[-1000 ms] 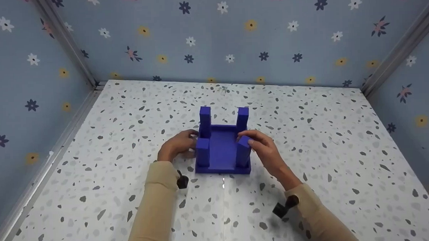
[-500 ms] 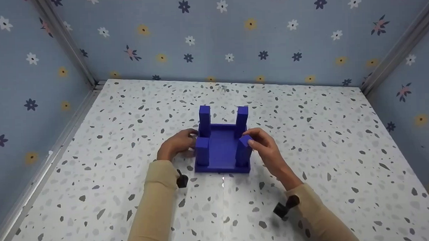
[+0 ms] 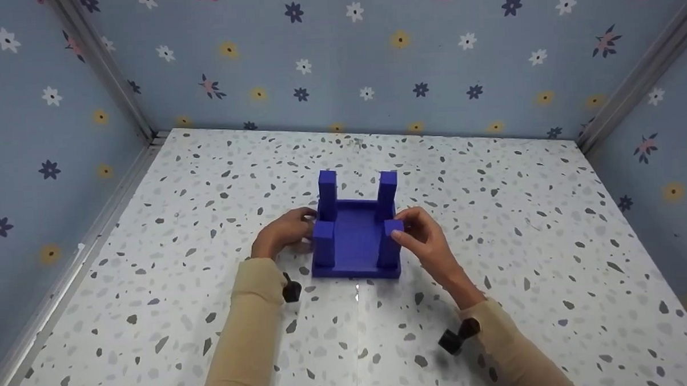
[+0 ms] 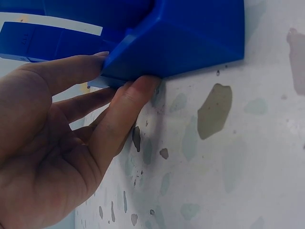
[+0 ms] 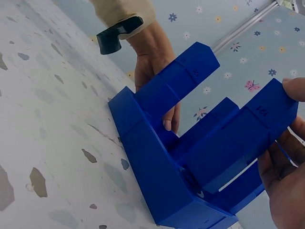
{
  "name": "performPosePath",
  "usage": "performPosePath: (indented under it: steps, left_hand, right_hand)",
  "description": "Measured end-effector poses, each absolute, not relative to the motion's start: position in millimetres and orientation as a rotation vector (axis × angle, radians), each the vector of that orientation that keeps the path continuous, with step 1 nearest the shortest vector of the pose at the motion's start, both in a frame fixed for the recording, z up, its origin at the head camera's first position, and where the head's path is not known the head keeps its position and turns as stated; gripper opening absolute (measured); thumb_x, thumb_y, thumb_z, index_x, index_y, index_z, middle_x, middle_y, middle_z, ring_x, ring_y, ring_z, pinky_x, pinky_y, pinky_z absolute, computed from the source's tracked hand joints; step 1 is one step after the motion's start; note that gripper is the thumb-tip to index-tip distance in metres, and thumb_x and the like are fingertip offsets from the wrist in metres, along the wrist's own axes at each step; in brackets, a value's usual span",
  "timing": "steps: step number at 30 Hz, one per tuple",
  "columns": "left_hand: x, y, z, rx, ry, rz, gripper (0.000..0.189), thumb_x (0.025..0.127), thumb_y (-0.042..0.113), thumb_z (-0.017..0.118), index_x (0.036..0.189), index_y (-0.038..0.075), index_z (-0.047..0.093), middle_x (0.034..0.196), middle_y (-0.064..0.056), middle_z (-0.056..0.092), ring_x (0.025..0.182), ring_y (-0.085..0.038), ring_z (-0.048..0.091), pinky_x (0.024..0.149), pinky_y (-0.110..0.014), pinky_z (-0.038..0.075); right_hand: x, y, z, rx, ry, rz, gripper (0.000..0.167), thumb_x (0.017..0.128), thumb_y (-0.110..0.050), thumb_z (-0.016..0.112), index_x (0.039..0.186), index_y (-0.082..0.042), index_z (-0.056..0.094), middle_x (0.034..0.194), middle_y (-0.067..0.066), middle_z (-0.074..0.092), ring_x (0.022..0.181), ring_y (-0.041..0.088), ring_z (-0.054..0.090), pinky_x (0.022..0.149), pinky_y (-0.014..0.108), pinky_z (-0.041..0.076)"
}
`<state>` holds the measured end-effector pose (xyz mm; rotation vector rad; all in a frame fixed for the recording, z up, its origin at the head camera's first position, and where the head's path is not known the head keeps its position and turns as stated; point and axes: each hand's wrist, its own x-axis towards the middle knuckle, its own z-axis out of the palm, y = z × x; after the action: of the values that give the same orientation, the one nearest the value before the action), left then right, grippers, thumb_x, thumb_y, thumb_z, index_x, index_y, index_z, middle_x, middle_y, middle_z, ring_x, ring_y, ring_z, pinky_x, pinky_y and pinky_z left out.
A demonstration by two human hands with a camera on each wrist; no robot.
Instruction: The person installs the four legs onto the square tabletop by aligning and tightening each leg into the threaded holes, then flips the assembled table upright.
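A blue-purple square base with a raised rim (image 3: 355,272) lies on the table, with upright square posts at its corners. It resembles a small upturned table. My right hand (image 3: 431,241) pinches the top of the near right post (image 3: 390,251) between thumb and fingers. The right wrist view shows "121" on that post (image 5: 243,133), its foot at the base's corner; whether it is fully seated I cannot tell. My left hand (image 3: 290,226) holds the base's left side. In the left wrist view its fingers (image 4: 121,112) touch the blue wall (image 4: 190,43).
The speckled white tabletop (image 3: 528,249) spreads around the base. Blue flower-print panels (image 3: 339,56) rise at the back and both sides, joined by metal corner rails (image 3: 105,70). Black wrist mounts (image 3: 451,340) protrude from both beige sleeves (image 3: 248,328).
The near right post has turned from a skewed angle to square with the base, its top shifting slightly right. My right fingers have moved round with it. The left hand stays put.
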<state>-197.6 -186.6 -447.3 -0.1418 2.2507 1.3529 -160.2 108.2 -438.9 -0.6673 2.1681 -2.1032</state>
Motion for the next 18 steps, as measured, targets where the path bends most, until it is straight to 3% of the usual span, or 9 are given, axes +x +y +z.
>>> performPosePath:
  steps: [9,18]
  left_hand:
    - [-196.9,-186.2,-448.6,-0.15,2.253,1.355,0.057,0.088,0.018,0.057,0.143,0.012,0.04,0.134,-0.012,0.052,0.115,-0.026,0.053,0.108,-0.042,0.035]
    - [-198.1,-185.6,-449.9,-0.157,2.209,1.419,0.056,0.09,0.015,0.056,0.144,0.011,0.039,0.126,-0.012,0.056,0.111,-0.025,0.057,0.099,-0.037,0.043]
  right_hand:
    - [-157.4,103.5,-440.0,-0.701,2.369,-2.053,0.031,0.086,-0.01,0.071,0.108,0.001,0.053,0.103,0.009,0.055,0.097,0.02,0.058,0.086,0.029,0.048]
    - [-156.7,102.9,-441.2,-0.707,2.426,-2.049,0.033,0.085,-0.012,0.072,0.108,0.0,0.051,0.103,0.007,0.055,0.096,0.018,0.059,0.084,0.027,0.048]
